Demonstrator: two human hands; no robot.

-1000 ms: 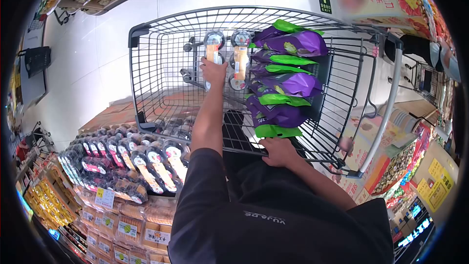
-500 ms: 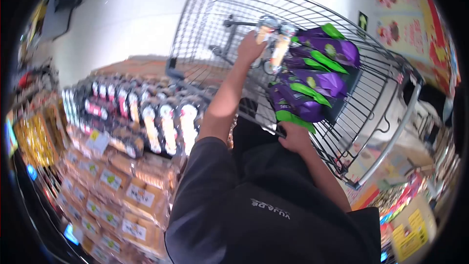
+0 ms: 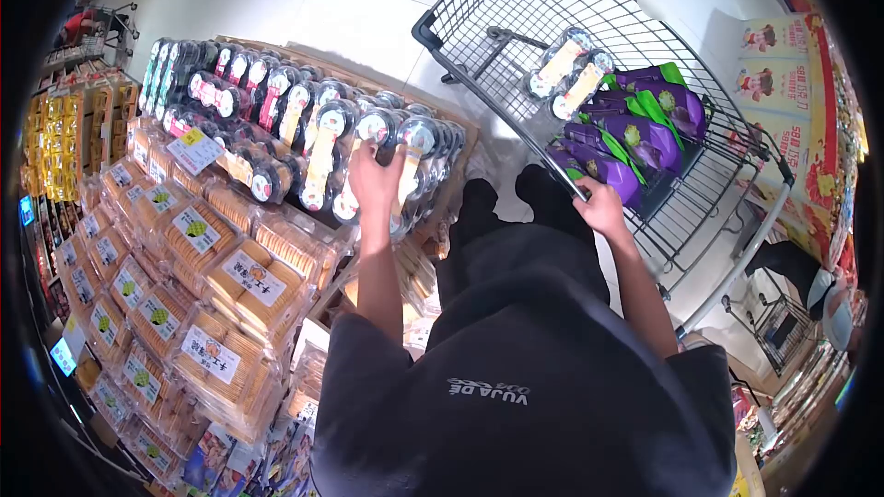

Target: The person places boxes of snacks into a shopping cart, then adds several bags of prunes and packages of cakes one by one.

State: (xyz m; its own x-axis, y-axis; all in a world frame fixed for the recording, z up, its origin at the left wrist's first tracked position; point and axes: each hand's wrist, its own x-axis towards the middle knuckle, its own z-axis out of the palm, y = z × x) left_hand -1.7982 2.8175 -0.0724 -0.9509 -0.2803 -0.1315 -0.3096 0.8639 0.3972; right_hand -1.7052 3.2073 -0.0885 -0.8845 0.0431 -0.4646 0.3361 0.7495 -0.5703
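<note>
My left hand [image 3: 374, 182] is over the display of clear-lidded twin-tub packs, its fingers and thumb around one pack with a beige sleeve [image 3: 348, 204]. The hand hides part of that pack. A similar beige-sleeved pack [image 3: 324, 155] lies just to its left. My right hand [image 3: 600, 208] is closed on the near rim of the wire shopping cart [image 3: 709, 41]. In the cart, two beige-sleeved packs [image 3: 580, 92] lie beside several purple bags with green edges [image 3: 603, 161].
Stacked clear packs of biscuits [image 3: 216, 340] fill the near left, by a price card [image 3: 195, 151]. Yellow packets [image 3: 55, 133] hang at far left. Printed red and yellow boxes [image 3: 792, 129] line the right. Another person's dark sleeve [image 3: 785, 262] shows by a second cart [image 3: 781, 327].
My left hand has left the pack it was touching in the cart and moved left to the display. My right hand stays at the cart's rim. The view has shifted.
</note>
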